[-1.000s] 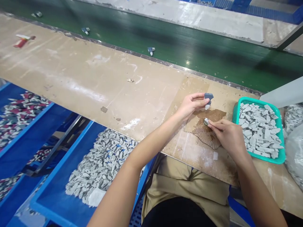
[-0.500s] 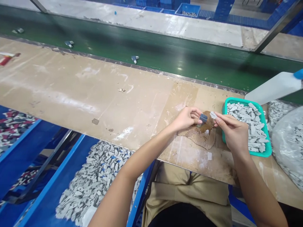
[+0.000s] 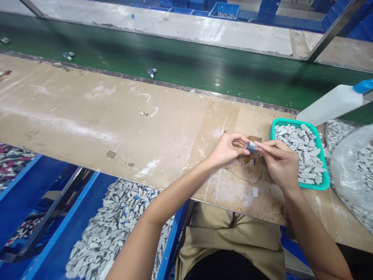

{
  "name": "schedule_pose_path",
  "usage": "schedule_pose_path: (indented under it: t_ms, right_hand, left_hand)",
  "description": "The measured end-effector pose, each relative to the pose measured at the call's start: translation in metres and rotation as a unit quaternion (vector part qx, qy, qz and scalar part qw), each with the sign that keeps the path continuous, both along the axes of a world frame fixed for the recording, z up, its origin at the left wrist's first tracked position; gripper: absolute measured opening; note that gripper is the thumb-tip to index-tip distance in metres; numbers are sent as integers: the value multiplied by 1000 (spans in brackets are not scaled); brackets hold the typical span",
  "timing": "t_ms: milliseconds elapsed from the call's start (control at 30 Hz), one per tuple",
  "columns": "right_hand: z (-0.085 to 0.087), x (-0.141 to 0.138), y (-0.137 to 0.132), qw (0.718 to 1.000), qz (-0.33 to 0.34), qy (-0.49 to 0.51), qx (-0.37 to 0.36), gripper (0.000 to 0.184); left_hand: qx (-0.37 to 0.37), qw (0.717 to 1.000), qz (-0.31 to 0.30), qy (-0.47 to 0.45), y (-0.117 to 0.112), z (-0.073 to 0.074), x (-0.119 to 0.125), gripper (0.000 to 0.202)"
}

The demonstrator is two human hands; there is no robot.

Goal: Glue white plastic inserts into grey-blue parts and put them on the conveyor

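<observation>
Worktop (image 3: 116, 116), scuffed beige: left hand (image 3: 229, 149) and right hand (image 3: 278, 163) pinch a small blue-grey block (image 3: 251, 147) between narrow fingers, steady above a brown cardboard scrap (image 3: 247, 172).

Both forearms bare, the left forearm (image 3: 171, 198) and right forearm (image 3: 316, 229) angling inward over the near edge of the bench (image 3: 87, 116), toward its right end. Left hand (image 3: 229, 149) palm-in, wrist slightly bent, fingers (image 3: 240, 140) curled and closed. Right hand (image 3: 278, 163) palm down, fingers (image 3: 269, 144) extended, pinching with the thumb. Both hands close together in front of the body, fingertips almost meeting, not clearly touching.
</observation>
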State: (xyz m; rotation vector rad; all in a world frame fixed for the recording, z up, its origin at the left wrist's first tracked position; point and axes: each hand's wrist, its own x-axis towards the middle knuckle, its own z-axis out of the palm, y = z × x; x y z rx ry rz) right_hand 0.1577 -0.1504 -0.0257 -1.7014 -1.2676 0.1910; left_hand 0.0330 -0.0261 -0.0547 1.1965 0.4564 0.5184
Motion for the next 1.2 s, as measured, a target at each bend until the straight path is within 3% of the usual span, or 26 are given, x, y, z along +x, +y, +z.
schedule_pose_path:
  t_ms: [333,667,833,967,1100,1200]
  right_hand:
    - [1,-6,0,1000,11,7,-18,28]
    - [-2,-7,7,998,27,-3,-57,29]
    - [4,9,1,996,-69,-38,31,30]
    - [5,26,-4,987,-130,-32,85,29]
    - [5,44,-8,978,-173,-78,91,27]
    - [3,64,-14,975,-181,-126,32,29]
  left_hand:
    - [28,995,89,44,-11,2,1,20]
    - [-28,997,62,47,-1,4,1,18]
    - [-169,985,-3,-30,14,10,-6,51]
    - [-277,959,55,-16,27,7,-11,45]
    - [-292,952,93,-15,32,4,-12,47]
    - [-273,955,118,-2,32,6,-11,49]
